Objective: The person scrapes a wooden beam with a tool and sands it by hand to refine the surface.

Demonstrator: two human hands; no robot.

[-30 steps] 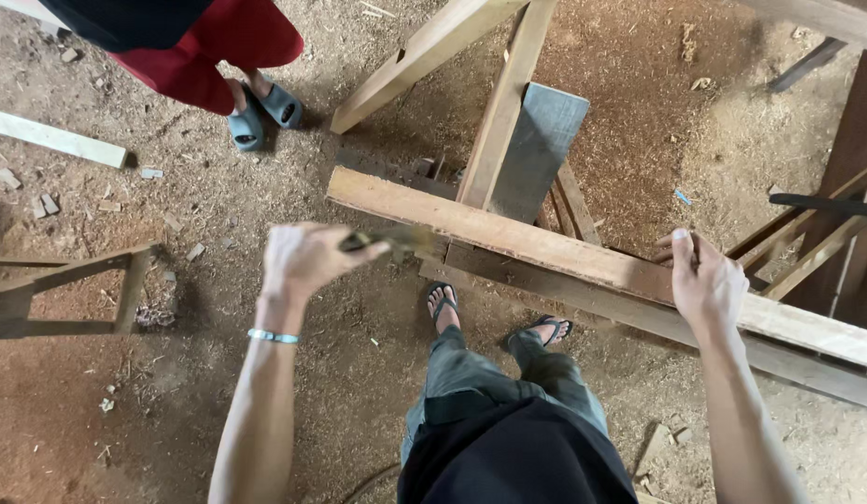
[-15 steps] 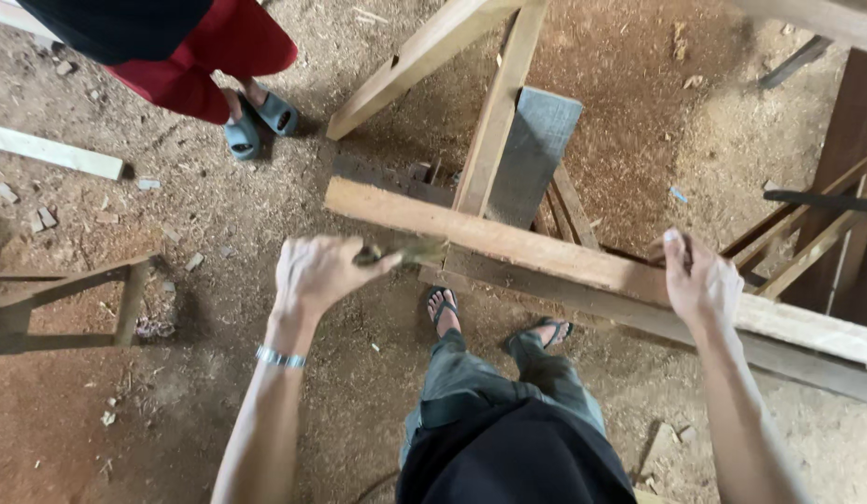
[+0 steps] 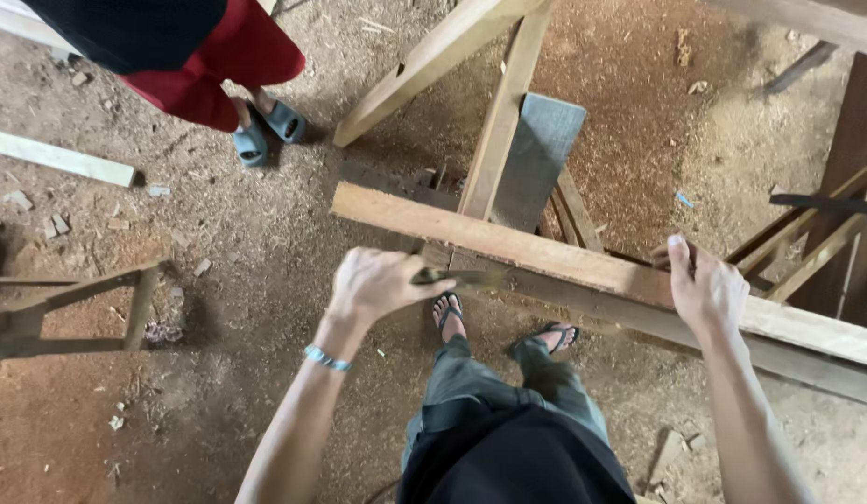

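Head view, looking straight down. Left hand (image 3: 375,285) curled into a fist around the handle of a narrow hand tool (image 3: 457,276), blade blurred and pointing rightward toward the near edge of a long wooden plank (image 3: 545,257). Exact kind of tool hard to tell. Tip of the tool touching or just beside the plank's near edge; which of the two cannot be told. A light blue bracelet (image 3: 326,358) around the left wrist.

Right hand (image 3: 704,285) well apart from the left, further along the same plank, laid flat on its top face with fingers bent over the far edge, pressing down rather than pinching. Plank running slantwise between both hands, one end beyond the left hand, the other end past the right hand and out of frame.

Beneath the plank, between the two hands, a wooden trestle (image 3: 503,121) with a grey board (image 3: 536,159) leaning against it. Below the hands, two feet in dark sandals (image 3: 447,308) on a sawdust-covered floor (image 3: 265,280).

Far beyond the left hand, another person's legs in red trousers (image 3: 237,65) and grey-blue sandals (image 3: 265,131). To the outside of the left hand, a low wooden frame (image 3: 69,308) on the floor.
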